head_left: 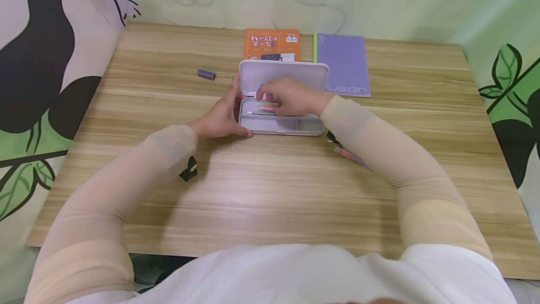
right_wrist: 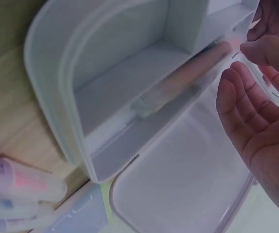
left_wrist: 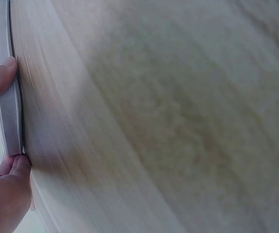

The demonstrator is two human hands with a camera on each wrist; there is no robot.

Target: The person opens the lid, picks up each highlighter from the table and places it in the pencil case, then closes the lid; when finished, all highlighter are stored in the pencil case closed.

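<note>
A pale pencil case lies on the table with its lid raised toward the back. My left hand grips its left end, thumb at the front corner and fingers back by the lid. In the left wrist view, thumb and fingertips touch the case's side wall. My right hand hovers over the rear compartment, where a pen with a pinkish barrel lies, blurred. Its fingers are loosely bent and apart, with the thumb close to the pen's end; nothing shows gripped between them.
Behind the case are an orange book and a purple notebook. A small dark cylinder lies back left. A black-and-yellow object sits by my left sleeve. Several highlighter-like pens lie to the case's right, partly under my right forearm.
</note>
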